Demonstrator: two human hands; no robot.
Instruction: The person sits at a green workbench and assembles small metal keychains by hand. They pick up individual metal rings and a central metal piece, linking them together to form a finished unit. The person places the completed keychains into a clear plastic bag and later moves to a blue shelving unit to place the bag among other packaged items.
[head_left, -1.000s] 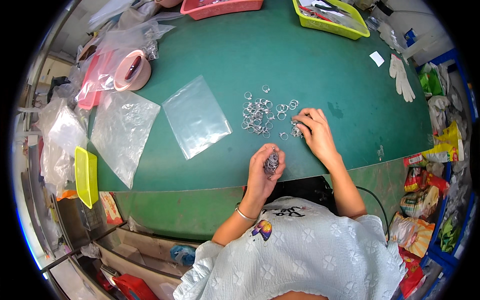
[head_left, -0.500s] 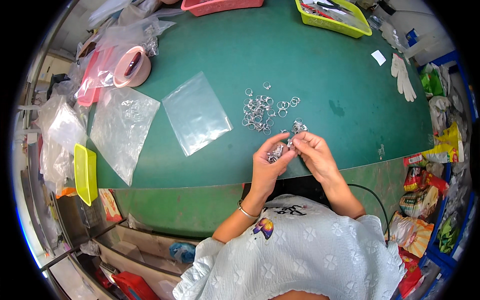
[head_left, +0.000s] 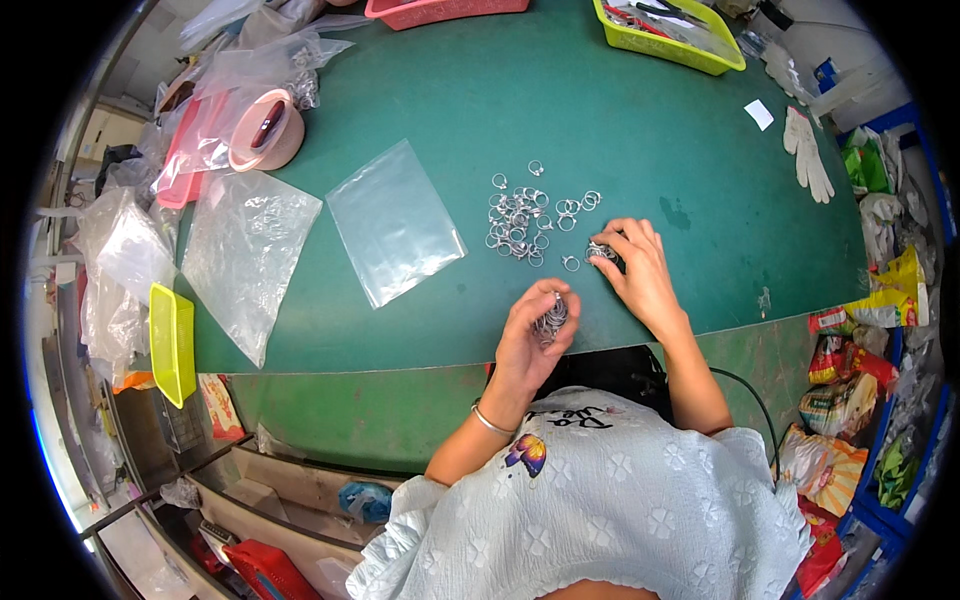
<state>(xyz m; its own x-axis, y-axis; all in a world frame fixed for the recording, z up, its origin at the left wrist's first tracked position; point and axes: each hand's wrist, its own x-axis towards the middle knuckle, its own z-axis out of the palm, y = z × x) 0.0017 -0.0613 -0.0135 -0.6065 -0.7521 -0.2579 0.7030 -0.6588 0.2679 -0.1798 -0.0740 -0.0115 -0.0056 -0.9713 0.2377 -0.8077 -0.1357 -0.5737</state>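
- Metal rings [head_left: 520, 220], small and silvery, lie scattered in a loose heap on the green tabletop [head_left: 600, 120], just ahead of the person and a little left of the right hand.
- Left hand [head_left: 530, 335] is curled shut around a stacked bunch of rings [head_left: 551, 318], held up near the tabletop's front edge; this gathered bunch looks like the part already done.
- Right hand [head_left: 635, 268] rests flat on the tabletop with its fingertips closed on a small cluster of rings [head_left: 600, 250] at the heap's right edge. The two hands are apart, close to one another.
- Judging by the share of rings in the heap against the bunch in the left hand, most of the gathering seems left to do; perhaps a few dozen loose rings remain, though I cannot count them.
- Clear plastic bag [head_left: 393, 220] lies flat and looks empty just left of the heap; a larger clear bag [head_left: 245, 255] lies further left. No rings appear bagged in either, so any bagging looks not yet begun.
- White glove [head_left: 806, 152] lies well apart at the right; a yellow tray [head_left: 668, 35] and a tape roll [head_left: 265, 130] sit at the far side.
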